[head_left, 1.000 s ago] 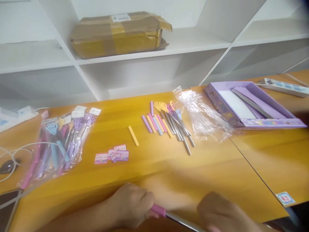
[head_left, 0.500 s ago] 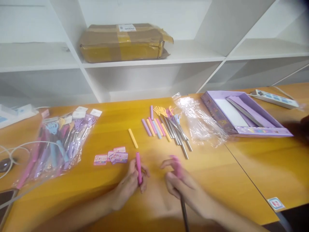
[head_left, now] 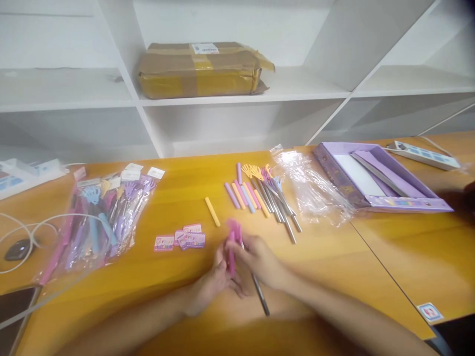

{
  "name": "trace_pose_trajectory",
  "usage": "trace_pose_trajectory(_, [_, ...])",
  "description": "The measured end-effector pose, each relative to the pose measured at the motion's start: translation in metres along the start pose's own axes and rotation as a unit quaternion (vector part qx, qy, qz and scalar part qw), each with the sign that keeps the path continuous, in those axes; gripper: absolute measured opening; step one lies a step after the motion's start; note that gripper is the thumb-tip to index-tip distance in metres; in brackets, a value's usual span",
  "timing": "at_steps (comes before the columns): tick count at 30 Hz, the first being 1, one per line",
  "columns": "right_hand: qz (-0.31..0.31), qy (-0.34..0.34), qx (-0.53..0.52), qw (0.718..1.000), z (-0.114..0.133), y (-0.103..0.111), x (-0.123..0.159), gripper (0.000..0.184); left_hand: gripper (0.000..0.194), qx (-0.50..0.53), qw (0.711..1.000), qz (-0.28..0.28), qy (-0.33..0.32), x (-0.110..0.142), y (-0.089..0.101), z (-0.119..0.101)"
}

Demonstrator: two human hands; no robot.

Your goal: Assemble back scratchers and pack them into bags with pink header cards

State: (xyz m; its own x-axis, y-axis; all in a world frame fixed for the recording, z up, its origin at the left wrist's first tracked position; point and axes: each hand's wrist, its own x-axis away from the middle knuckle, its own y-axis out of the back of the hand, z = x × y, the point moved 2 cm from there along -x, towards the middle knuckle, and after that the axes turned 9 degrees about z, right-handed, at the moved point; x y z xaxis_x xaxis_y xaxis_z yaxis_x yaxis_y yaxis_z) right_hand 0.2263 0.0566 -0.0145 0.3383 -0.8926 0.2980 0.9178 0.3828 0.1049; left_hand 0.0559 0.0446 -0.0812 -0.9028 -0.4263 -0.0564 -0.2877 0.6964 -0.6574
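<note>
My left hand [head_left: 213, 287] is closed on a pink handle tube [head_left: 232, 261], held upright. Right beside it, my right hand [head_left: 262, 259] grips a back scratcher by its blurred pink claw head [head_left: 234, 228], its metal rod [head_left: 261, 294] pointing down towards me. The two hands meet, and whether tube and scratcher touch is hard to make out. Beyond them lie a yellow handle tube [head_left: 212, 211], several coloured handle tubes [head_left: 248, 194] and a pile of back scratchers [head_left: 276, 198] with metal rods. Small printed cards [head_left: 193, 240] rest left of my hands.
Bagged back scratchers [head_left: 100, 217] lie at the left near a cable, a mouse [head_left: 18, 250] and a dark phone-like device [head_left: 17, 316]. Clear plastic bags [head_left: 315, 188] and a purple box [head_left: 341, 180] occupy the right. A cardboard parcel [head_left: 166, 89] sits on the shelf behind.
My right hand has moved left with the back scratcher, up against my left hand and its pink tube. The whole view has shifted slightly.
</note>
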Motion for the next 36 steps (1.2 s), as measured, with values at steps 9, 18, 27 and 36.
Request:
trace_pose_trajectory(9, [-0.180, -0.123, 0.429, 0.877, 0.071, 0.104, -0.066, 0.057, 0.070, -0.026, 0.998, -0.041, 0.027, -0.002, -0.001, -0.012])
trace_pose_trajectory(18, [-0.234, -0.215, 0.491, 0.811, 0.043, 0.183, -0.054, 0.046, 0.054, -0.074, 0.993, -0.027, 0.084, 0.000, 0.001, -0.015])
trace_pose_trajectory(27, [-0.230, -0.221, 0.524, 0.790, 0.014, 0.197, -0.063, 0.054, 0.043, -0.064, 0.992, -0.002, 0.111, -0.002, 0.002, -0.011])
trace_pose_trajectory(36, [-0.276, -0.152, 0.547, 0.776, 0.037, 0.175, -0.052, 0.053, 0.019, -0.656, 0.719, -0.225, 0.043, -0.002, 0.026, -0.156])
